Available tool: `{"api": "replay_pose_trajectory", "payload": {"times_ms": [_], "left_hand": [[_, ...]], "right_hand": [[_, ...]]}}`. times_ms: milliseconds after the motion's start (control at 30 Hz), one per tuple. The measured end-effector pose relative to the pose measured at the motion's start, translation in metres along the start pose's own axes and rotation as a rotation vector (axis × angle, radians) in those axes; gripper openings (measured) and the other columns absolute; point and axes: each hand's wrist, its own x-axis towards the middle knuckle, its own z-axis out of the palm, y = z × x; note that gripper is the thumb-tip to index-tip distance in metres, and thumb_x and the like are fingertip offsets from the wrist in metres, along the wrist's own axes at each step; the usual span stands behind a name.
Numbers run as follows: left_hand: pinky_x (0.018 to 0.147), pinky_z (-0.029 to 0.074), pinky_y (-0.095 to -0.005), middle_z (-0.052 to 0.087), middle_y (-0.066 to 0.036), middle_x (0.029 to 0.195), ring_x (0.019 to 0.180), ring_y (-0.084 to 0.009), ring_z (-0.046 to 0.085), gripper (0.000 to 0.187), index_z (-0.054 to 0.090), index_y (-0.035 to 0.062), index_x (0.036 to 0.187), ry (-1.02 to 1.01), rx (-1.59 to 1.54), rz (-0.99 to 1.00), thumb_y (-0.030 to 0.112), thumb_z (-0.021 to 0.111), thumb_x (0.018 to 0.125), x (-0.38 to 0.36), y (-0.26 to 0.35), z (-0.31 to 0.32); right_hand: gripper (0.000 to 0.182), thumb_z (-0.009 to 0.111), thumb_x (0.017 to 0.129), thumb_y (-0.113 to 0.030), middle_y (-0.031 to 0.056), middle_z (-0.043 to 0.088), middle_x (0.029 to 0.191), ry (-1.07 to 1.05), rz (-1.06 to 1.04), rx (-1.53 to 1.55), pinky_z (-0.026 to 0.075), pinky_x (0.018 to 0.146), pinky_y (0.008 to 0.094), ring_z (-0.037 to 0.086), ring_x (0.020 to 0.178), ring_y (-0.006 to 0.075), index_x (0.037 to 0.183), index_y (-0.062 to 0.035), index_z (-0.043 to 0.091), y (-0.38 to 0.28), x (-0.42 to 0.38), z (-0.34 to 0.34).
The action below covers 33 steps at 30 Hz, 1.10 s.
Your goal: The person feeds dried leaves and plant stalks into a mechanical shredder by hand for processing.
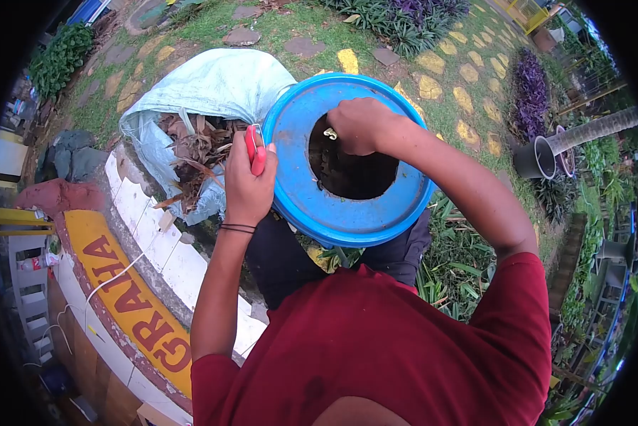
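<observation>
My left hand [246, 190] is closed around red-handled pruning shears [251, 145], beside the left rim of a blue drum [290, 156]. The blade end is not plainly visible. My right hand [361, 126] is curled into a fist over the drum's round opening [354, 177], which is dark inside. A small pale yellowish bit [330, 133] shows at its fingers; what else the fist holds is hidden. Left of the drum lies a pale woven sack [212, 78], its mouth open on dry brown leaves [198, 145].
The drum stands between my knees. A white-tiled ledge [138, 209] and a yellow lettered border [131, 298] curve along the left. Grass with yellow stepping stones [430, 86] stretches ahead. Purple plants [531, 96] and a grey pot [534, 157] are on the right.
</observation>
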Motion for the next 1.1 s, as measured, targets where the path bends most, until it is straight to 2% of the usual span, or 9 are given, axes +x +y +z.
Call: {"api": "replay_pose_trajectory", "payload": {"times_ms": [367, 467, 600, 667, 700, 767, 867, 967, 1100], "left_hand": [[0.071, 0.044, -0.0453, 0.052, -0.018, 0.082, 0.074, -0.0379, 0.054, 0.023, 0.046, 0.0004, 0.094, 0.018, 0.050, 0.042, 0.015, 0.064, 0.094, 0.000, -0.001, -0.002], [0.071, 0.044, -0.0456, 0.052, -0.019, 0.082, 0.075, -0.0386, 0.053, 0.023, 0.045, 0.0003, 0.094, 0.013, 0.041, 0.051, 0.015, 0.064, 0.094, -0.001, -0.003, -0.001], [0.071, 0.044, -0.0464, 0.052, -0.020, 0.082, 0.075, -0.0405, 0.053, 0.024, 0.045, 0.0002, 0.094, 0.019, 0.033, 0.046, 0.015, 0.064, 0.093, -0.001, 0.000, -0.001], [0.071, 0.044, -0.0466, 0.052, -0.020, 0.082, 0.075, -0.0409, 0.054, 0.024, 0.045, 0.0002, 0.094, 0.027, 0.032, 0.053, 0.014, 0.064, 0.093, -0.002, -0.001, -0.001], [0.071, 0.044, -0.0469, 0.053, -0.020, 0.082, 0.075, -0.0412, 0.054, 0.024, 0.045, 0.0002, 0.094, 0.030, 0.034, 0.063, 0.014, 0.064, 0.093, -0.002, -0.002, -0.001], [0.071, 0.044, -0.0470, 0.053, -0.020, 0.082, 0.076, -0.0411, 0.054, 0.024, 0.045, 0.0002, 0.094, 0.029, 0.044, 0.056, 0.014, 0.064, 0.093, -0.002, -0.001, -0.001], [0.070, 0.044, -0.0452, 0.053, -0.018, 0.081, 0.074, -0.0370, 0.054, 0.022, 0.046, 0.0010, 0.094, 0.030, 0.060, 0.074, 0.015, 0.063, 0.095, -0.002, -0.004, -0.001], [0.070, 0.044, -0.0452, 0.052, -0.017, 0.080, 0.073, -0.0367, 0.054, 0.022, 0.046, 0.0010, 0.094, 0.025, 0.044, 0.077, 0.015, 0.063, 0.094, 0.000, -0.003, -0.002], [0.070, 0.043, -0.0466, 0.052, -0.019, 0.080, 0.074, -0.0398, 0.053, 0.023, 0.045, 0.0002, 0.093, 0.019, 0.019, 0.037, 0.012, 0.064, 0.092, -0.001, 0.000, -0.001]], "right_hand": [[0.026, 0.063, 0.080, -0.011, 0.0202, 0.073, 0.104, -0.163, -0.013, 0.083, 0.058, 0.083, 0.0442, 0.071, 0.100, 0.0367, 0.099, 0.0027, 0.074, 0.008, 0.020, 0.054], [0.024, 0.061, 0.081, -0.010, 0.0236, 0.072, 0.090, -0.094, -0.030, 0.152, 0.060, 0.066, 0.0431, 0.073, 0.079, 0.0360, 0.093, 0.0072, 0.072, 0.006, 0.008, 0.018], [0.025, 0.065, 0.084, -0.018, 0.0248, 0.070, 0.095, -0.087, 0.033, 0.197, 0.055, 0.080, 0.0480, 0.067, 0.097, 0.0402, 0.099, 0.0019, 0.070, 0.007, 0.006, 0.003], [0.026, 0.061, 0.082, -0.011, 0.0260, 0.071, 0.084, -0.086, -0.048, 0.201, 0.059, 0.061, 0.0432, 0.073, 0.071, 0.0358, 0.093, 0.0116, 0.069, 0.008, 0.017, 0.019], [0.026, 0.061, 0.082, -0.011, 0.0260, 0.071, 0.084, -0.084, -0.051, 0.198, 0.059, 0.061, 0.0432, 0.073, 0.071, 0.0358, 0.093, 0.0116, 0.069, 0.006, 0.018, 0.025], [0.027, 0.060, 0.083, -0.010, 0.0252, 0.072, 0.087, -0.412, 0.058, 0.501, 0.060, 0.059, 0.0421, 0.073, 0.071, 0.0346, 0.095, 0.0123, 0.069, -0.001, 0.018, 0.040], [0.027, 0.059, 0.083, -0.008, 0.0244, 0.072, 0.090, -0.089, -0.173, 0.064, 0.060, 0.056, 0.0405, 0.073, 0.070, 0.0336, 0.095, 0.0131, 0.069, 0.020, 0.037, 0.099], [0.026, 0.058, 0.083, -0.008, 0.0245, 0.072, 0.094, -0.304, 0.064, 0.255, 0.060, 0.056, 0.0400, 0.073, 0.069, 0.0340, 0.094, 0.0133, 0.069, 0.001, 0.013, 0.028], [0.029, 0.058, 0.083, -0.010, 0.0250, 0.072, 0.094, -0.162, -0.054, 0.363, 0.060, 0.059, 0.0400, 0.073, 0.067, 0.0336, 0.096, 0.0141, 0.068, 0.001, 0.007, -0.005]]}}
